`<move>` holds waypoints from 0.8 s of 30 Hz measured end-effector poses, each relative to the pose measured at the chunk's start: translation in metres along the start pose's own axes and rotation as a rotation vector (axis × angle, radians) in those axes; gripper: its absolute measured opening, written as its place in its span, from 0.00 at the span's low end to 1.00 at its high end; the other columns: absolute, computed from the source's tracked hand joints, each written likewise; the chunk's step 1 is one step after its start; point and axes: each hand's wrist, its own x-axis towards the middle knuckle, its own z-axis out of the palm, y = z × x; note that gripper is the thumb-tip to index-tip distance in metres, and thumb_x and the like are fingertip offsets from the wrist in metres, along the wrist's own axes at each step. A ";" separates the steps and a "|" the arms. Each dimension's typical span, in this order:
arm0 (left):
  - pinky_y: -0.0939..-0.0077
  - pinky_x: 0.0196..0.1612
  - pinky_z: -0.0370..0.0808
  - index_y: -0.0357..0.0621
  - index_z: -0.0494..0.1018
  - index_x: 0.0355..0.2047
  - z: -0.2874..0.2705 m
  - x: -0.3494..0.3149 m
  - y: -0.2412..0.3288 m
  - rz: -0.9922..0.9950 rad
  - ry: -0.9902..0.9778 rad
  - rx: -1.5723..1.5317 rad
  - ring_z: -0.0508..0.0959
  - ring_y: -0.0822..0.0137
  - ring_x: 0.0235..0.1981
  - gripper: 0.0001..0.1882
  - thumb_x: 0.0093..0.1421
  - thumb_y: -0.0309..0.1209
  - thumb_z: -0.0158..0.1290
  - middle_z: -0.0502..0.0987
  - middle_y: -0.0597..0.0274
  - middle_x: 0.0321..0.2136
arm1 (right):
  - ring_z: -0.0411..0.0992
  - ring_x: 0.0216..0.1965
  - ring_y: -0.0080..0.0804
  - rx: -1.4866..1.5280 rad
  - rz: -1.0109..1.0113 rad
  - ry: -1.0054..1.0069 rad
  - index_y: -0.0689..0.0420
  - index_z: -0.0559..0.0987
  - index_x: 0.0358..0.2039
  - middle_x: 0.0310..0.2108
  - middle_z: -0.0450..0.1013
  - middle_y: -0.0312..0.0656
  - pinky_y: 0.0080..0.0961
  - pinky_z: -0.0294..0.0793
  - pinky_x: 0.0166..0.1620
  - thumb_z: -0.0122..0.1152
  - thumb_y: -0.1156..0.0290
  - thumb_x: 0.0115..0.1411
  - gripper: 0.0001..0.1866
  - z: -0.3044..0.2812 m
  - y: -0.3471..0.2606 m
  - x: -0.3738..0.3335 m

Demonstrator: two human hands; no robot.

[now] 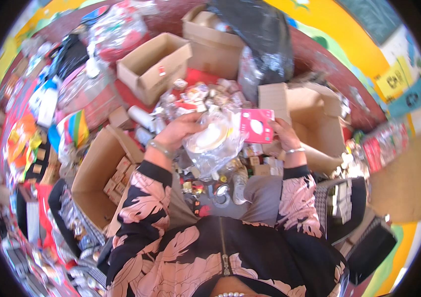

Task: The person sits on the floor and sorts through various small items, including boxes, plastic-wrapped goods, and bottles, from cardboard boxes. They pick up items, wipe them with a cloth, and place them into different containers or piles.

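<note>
My left hand is closed on the upper left edge of a crumpled clear plastic bag. Inside it shows a round, cream-white thing whose kind I cannot make out. A flat pink-red box with a white oval picture is gripped at its right edge by my right hand. The box's left edge meets or overlaps the bag's right side; I cannot tell if they touch. Behind both lies a heap of small cartons. Below them, between my legs, are several small loose items.
An open cardboard box holding small cartons stands at my left. Another open carton is at my right. Two more, one a tall brown carton, stand at the back near a black plastic bag. Bagged goods crowd the left.
</note>
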 end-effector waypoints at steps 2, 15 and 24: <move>0.88 0.21 0.65 0.38 0.71 0.38 -0.013 0.013 -0.008 -0.090 -0.077 0.486 0.70 0.80 0.20 0.13 0.53 0.30 0.53 0.73 0.70 0.24 | 0.69 0.30 0.19 0.090 -0.017 0.005 0.58 0.71 0.45 0.34 0.72 0.34 0.17 0.68 0.32 0.56 0.60 0.55 0.20 -0.013 0.011 -0.002; 0.85 0.18 0.61 0.41 0.69 0.27 -0.005 0.020 -0.041 -0.158 -0.251 0.862 0.65 0.81 0.15 0.04 0.53 0.28 0.52 0.67 0.73 0.17 | 0.71 0.25 0.20 -0.052 -0.023 0.184 0.58 0.66 0.50 0.31 0.73 0.35 0.15 0.68 0.24 0.58 0.58 0.54 0.27 -0.159 0.030 -0.213; 0.83 0.20 0.64 0.40 0.69 0.26 0.001 0.029 -0.060 -0.164 -0.251 0.971 0.67 0.80 0.18 0.05 0.52 0.28 0.53 0.69 0.71 0.20 | 0.67 0.49 0.41 1.086 -0.442 0.904 0.58 0.68 0.48 0.47 0.66 0.51 0.34 0.67 0.50 0.50 0.63 0.59 0.18 -0.428 0.101 -0.338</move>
